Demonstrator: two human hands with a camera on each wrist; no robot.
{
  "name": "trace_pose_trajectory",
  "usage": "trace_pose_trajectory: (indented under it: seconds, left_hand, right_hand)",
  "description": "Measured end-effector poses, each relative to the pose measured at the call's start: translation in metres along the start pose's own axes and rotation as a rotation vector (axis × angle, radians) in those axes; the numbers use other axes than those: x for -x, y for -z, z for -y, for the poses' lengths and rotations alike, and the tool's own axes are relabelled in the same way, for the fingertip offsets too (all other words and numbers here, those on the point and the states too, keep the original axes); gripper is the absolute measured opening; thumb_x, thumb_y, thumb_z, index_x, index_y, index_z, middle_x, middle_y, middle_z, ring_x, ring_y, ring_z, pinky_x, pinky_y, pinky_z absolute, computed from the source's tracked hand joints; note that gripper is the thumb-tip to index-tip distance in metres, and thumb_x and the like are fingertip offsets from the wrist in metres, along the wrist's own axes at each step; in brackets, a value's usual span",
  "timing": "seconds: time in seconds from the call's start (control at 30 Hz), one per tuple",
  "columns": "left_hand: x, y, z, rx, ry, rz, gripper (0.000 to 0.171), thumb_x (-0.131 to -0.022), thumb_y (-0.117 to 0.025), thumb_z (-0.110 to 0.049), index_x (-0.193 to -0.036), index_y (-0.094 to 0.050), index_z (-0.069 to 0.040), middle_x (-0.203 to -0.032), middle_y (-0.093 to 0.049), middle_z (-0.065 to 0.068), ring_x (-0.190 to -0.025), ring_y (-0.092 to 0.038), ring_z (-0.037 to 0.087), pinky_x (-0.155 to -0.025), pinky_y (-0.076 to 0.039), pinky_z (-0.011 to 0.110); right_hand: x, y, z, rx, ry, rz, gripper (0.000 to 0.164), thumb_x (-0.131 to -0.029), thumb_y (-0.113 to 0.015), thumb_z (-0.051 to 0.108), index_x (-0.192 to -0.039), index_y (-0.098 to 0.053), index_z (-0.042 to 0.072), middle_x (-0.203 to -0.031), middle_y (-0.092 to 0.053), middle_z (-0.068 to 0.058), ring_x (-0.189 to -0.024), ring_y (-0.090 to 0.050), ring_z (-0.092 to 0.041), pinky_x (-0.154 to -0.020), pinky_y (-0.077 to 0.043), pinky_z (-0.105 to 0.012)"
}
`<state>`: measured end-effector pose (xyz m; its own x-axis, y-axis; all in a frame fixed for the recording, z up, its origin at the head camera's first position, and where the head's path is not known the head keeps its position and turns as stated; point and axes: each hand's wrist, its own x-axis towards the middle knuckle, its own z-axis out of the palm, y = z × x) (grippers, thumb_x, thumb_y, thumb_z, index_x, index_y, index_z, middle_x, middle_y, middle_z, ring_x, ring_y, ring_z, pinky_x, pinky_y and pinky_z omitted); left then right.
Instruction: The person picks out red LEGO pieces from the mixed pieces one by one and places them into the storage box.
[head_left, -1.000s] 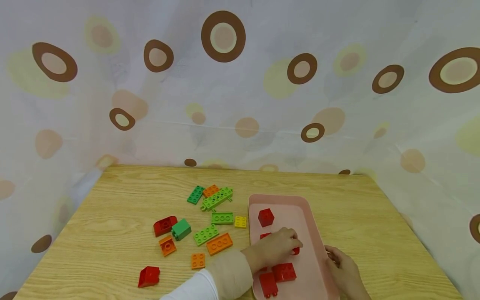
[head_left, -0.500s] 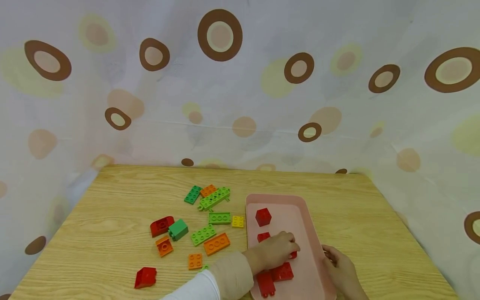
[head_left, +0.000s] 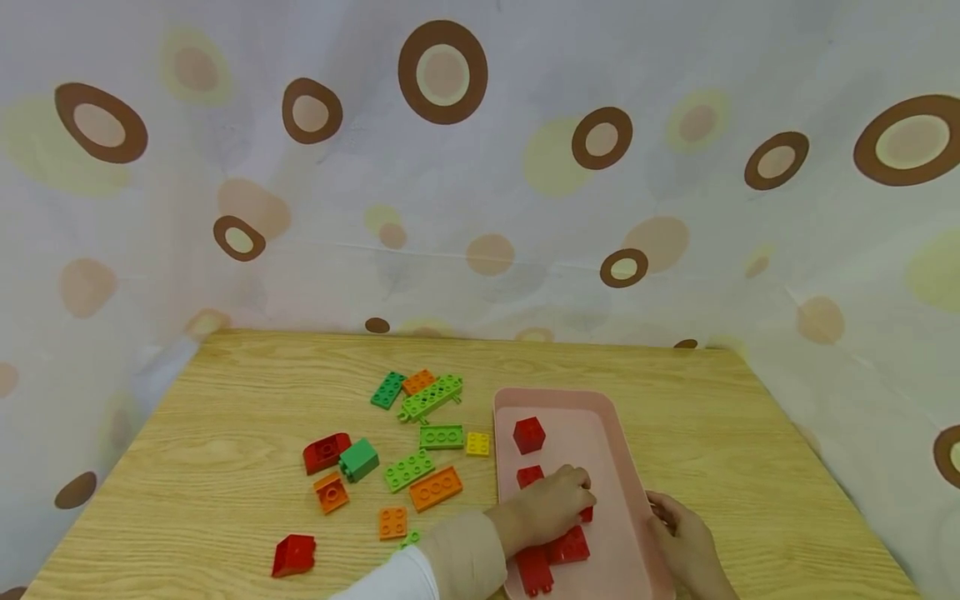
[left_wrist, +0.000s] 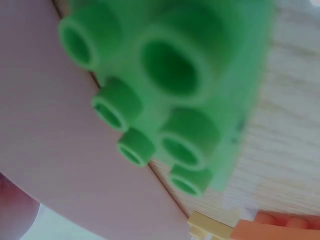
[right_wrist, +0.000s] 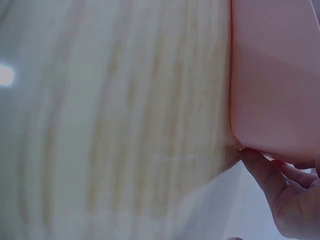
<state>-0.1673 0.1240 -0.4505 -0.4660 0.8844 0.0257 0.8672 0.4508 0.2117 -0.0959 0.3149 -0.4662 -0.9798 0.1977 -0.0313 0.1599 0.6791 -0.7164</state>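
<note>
My left hand (head_left: 553, 503) reaches into the pink tray (head_left: 627, 454) and pinches a red brick (head_left: 587, 515), mostly covered by the fingers. Just below it lie two more red bricks, one flat (head_left: 569, 546) and one with studs towards me (head_left: 535, 572). Another red brick (head_left: 529, 474) shows partly behind the hand, and a red block (head_left: 529, 435) sits near the tray's far end. Outside, my right hand (head_left: 688, 542) holds the tray's right side. In the right wrist view, its fingertips (right_wrist: 255, 159) meet the tray's edge.
Left of the tray lie green, orange and yellow bricks, including a yellow one (head_left: 477, 444), a long orange one (head_left: 436, 488) and a green block (head_left: 359, 460). Two red pieces, one curved (head_left: 327, 452) and one sloped (head_left: 294, 556), lie further left. A green studded brick (left_wrist: 170, 100) fills the left wrist view.
The left hand and its red brick have shifted slightly towards me, closer to the flat red brick. A small light green piece beside the sleeve has come into sight. The right hand stays put.
</note>
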Motion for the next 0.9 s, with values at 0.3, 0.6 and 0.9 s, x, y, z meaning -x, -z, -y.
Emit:
trace_pose_trajectory:
  seconds: [0.3, 0.6, 0.9]
  left_hand:
    - [0.003, -0.003, 0.002, 0.053, 0.003, -0.048, 0.02, -0.085, -0.056, -0.018, -0.103, -0.063, -0.013, -0.105, -0.057, -0.001, -0.095, -0.048, 0.006, -0.081, -0.037, 0.01]
    - [0.016, 0.013, 0.008, 0.019, -0.035, -0.175, 0.018, -0.085, -0.055, -0.013, -0.101, -0.065, -0.012, -0.105, -0.057, 0.001, -0.097, -0.048, 0.007, -0.084, -0.035, 0.011]
    - [0.061, 0.023, 0.044, 0.087, 0.035, -0.39, 0.019, -0.083, -0.057, -0.011, -0.102, -0.062, -0.008, -0.108, -0.056, 0.007, -0.101, -0.048, 0.014, -0.088, -0.037, 0.018]
  right_hand:
    - [0.0, 0.0, -0.001, 0.001, -0.015, 0.009, 0.03, -0.085, -0.047, -0.002, -0.112, -0.048, -0.012, -0.096, -0.06, -0.022, -0.081, -0.057, -0.022, -0.064, -0.048, -0.026]
    - [0.001, -0.001, 0.0, -0.013, -0.038, 0.028, 0.032, -0.085, -0.045, -0.001, -0.115, -0.046, -0.011, -0.099, -0.059, -0.023, -0.082, -0.056, -0.022, -0.065, -0.048, -0.027]
    - [0.0, 0.001, 0.0, 0.001, -0.019, 0.029, 0.032, -0.084, -0.046, -0.002, -0.115, -0.046, -0.012, -0.101, -0.058, -0.025, -0.082, -0.056, -0.023, -0.065, -0.048, -0.028]
